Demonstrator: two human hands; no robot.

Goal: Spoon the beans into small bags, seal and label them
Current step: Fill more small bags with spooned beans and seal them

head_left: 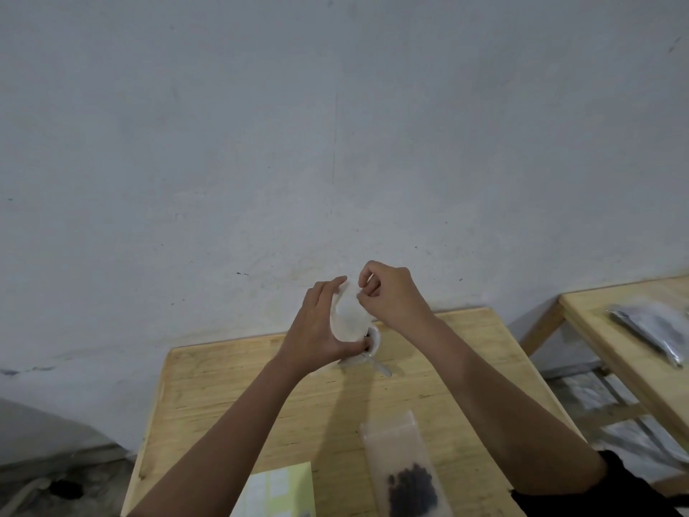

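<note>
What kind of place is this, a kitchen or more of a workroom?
Likely a bare workroom set up for packing: a scuffed grey wall, a plain wooden table holding a bag of dark beans and a label sheet, and a second table with more dark bags.

Both hands (317,326) (391,296) hold empty bag (348,315) above table (261,397).

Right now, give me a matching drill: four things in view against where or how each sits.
Things:
1. empty bag
2. filled bag
3. label sheet
4. spoon

States:
A. handle juts from the white bowl
B. lies flat on the table, dark beans inside
C. held up by the left hand and right hand
D. yellow-green, at the table's near edge

Pairs: 1-C, 2-B, 3-D, 4-A
</note>
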